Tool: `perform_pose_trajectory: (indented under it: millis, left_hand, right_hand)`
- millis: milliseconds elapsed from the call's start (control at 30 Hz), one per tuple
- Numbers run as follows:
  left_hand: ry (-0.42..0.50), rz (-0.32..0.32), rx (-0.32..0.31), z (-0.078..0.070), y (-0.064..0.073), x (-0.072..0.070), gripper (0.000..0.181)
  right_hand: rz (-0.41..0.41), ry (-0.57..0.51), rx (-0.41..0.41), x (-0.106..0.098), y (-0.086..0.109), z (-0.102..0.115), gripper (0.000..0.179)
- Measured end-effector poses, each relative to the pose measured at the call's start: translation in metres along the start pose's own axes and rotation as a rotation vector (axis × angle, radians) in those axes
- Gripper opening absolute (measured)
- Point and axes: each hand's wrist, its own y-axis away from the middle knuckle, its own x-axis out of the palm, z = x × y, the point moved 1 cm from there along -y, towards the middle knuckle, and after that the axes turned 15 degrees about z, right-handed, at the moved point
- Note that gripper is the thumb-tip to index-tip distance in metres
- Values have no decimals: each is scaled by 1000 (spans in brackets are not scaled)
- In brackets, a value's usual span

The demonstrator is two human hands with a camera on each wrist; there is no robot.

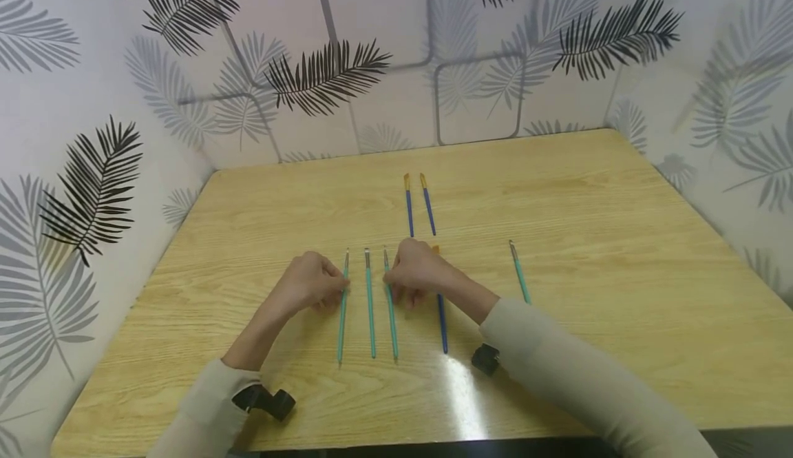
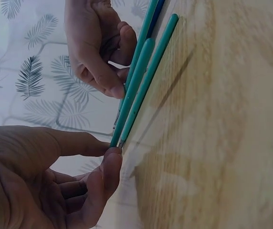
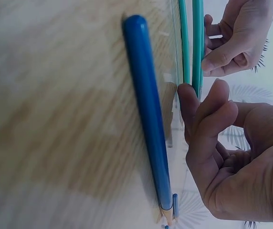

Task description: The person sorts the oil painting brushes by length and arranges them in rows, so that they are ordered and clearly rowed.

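Three thin green paintbrushes lie side by side, metal ends pointing away from me. My left hand point(image 1: 310, 282) pinches the leftmost green paintbrush point(image 1: 342, 327) between thumb and fingers, near its upper part. Between the two hands lies the middle green paintbrush point(image 1: 371, 313), untouched. On its right, my right hand point(image 1: 416, 268) pinches the third green paintbrush point(image 1: 393, 327) near its metal collar. The left wrist view has the thumb and index finger point(image 2: 111, 164) meeting at a green handle. A blue paintbrush point(image 1: 442, 327) passes beneath my right wrist, partly hidden by it.
Two blue paintbrushes with tan bristles, one on the left point(image 1: 409, 213) and one on the right point(image 1: 430, 213), lie farther back. Another green paintbrush point(image 1: 519, 272) rests right of my right forearm. The wooden table point(image 1: 619, 237) meets leaf-patterned walls point(image 1: 396, 100) behind and at the sides.
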Motion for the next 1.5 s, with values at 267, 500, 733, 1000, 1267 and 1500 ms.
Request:
perform_pose_trajectory:
  millis: [267, 500, 733, 1000, 1267, 1500]
  left_hand:
    - [-15, 2, -1, 0, -5, 4, 18]
    - [35, 6, -14, 2, -7, 7, 15]
    - [33, 6, -14, 2, -7, 5, 15]
    - [9, 5, -18, 0, -6, 5, 15]
    - [-6, 10, -39, 4, -4, 6, 14]
    - [4, 10, -35, 1, -7, 4, 16]
  right_hand:
    - [-12, 28, 5, 1, -7, -2, 31]
    - [-39, 35, 61, 3, -13, -3, 30]
    - [-50, 31, 61, 3, -14, -2, 30]
    - [-64, 41, 91, 5, -17, -2, 32]
    - [-41, 19, 67, 10, -18, -2, 31]
    - [-47, 27, 28, 7, -16, -1, 32]
